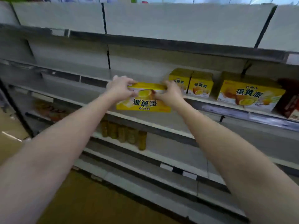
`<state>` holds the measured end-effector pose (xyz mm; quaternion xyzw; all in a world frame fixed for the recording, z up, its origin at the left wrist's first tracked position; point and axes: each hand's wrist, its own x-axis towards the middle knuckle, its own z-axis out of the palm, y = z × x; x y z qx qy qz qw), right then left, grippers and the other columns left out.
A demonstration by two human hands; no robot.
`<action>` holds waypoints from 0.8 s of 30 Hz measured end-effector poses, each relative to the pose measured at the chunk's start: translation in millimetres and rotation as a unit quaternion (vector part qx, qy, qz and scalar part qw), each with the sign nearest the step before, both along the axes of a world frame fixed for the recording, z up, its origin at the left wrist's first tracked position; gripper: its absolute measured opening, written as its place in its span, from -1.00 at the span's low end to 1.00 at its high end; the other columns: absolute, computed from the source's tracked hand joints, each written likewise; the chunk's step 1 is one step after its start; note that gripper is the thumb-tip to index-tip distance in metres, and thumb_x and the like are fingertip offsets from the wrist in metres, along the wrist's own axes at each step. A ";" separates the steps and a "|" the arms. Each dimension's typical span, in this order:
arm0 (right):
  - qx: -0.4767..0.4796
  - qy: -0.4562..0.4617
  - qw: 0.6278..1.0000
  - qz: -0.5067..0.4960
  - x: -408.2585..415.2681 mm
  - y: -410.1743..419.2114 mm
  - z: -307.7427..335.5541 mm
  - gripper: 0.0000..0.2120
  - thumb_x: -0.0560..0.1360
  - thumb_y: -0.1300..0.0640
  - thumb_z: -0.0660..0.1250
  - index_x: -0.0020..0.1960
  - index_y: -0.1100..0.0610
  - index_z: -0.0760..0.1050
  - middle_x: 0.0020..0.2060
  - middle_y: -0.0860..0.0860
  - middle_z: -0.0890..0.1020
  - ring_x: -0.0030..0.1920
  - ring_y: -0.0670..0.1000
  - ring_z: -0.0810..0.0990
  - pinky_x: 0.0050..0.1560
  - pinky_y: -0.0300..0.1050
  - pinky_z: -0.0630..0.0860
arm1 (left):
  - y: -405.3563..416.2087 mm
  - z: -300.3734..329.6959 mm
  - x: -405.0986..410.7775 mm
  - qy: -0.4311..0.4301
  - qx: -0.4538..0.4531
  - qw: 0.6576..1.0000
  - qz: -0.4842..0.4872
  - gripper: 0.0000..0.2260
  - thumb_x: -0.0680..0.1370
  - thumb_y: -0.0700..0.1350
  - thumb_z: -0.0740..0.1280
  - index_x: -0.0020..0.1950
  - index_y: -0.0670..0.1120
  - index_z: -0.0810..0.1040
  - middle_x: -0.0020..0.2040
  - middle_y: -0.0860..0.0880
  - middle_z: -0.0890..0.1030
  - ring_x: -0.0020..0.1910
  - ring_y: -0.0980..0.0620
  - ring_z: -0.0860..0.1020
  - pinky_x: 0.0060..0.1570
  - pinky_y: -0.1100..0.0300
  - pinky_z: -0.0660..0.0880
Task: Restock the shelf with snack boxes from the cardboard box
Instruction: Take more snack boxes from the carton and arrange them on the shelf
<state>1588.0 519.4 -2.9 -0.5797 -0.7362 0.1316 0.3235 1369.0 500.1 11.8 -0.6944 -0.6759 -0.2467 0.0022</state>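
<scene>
Left hand (120,88) and right hand (169,92) clamped on yellow snack box (144,102), print inverted, presumably for shelving beside stocked boxes (191,83) at three o'clock.

On a lower tier, a row of yellow-brown cylindrical snack packs (124,135) stands upright side by side, left of centre. One tier above them, further left, lie blurred reddish-brown packets (48,110); their print cannot be read. At the far right edge sits a dark red-brown carton (289,99), just beside a yellow one. Small white price tags (178,171) are clipped along the front rail of a low tier. Along the very top of the view runs a row of pale blue and white packages (178,0), cut off by the edge. The floor (84,201) below is a brownish yellow.
</scene>
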 end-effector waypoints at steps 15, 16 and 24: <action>-0.135 0.234 0.962 -0.027 -149.7 158.0 -15.7 -0.43 0.44 -0.29 0.40 0.18 0.16 0.56 0.14 0.14 0.65 0.14 0.19 0.63 0.13 0.14 0.60 | 166.2 18.5 -115.6 -0.452 -0.082 0.887 -0.036 -0.64 0.50 -0.17 0.48 0.23 -0.26 0.52 0.04 -0.20 0.59 -0.31 0.01 0.51 -0.51 0.33 0.45; -0.140 0.264 0.954 -0.001 -157.7 164.0 -18.4 -0.40 0.44 -0.28 0.42 0.28 0.14 0.53 0.19 0.12 0.64 0.15 0.17 0.64 0.09 0.16 0.63 | 175.4 15.0 -116.1 -0.464 -0.104 0.879 -0.043 -0.72 0.53 -0.12 0.46 0.13 -0.25 0.54 -0.04 -0.16 0.58 -0.31 -0.01 0.50 -0.47 0.29 0.47; -0.076 0.365 0.927 -0.036 -157.1 184.9 8.1 -0.82 0.52 0.15 0.44 0.08 0.09 0.49 -0.12 -0.03 0.62 -0.04 0.06 0.64 -0.07 -0.12 0.60 | 223.1 8.6 -99.9 -0.432 -0.166 0.884 -0.061 -0.66 0.55 0.13 0.38 0.09 -0.12 0.47 -0.05 -0.10 0.57 -0.21 -0.05 0.58 -0.34 0.04 0.60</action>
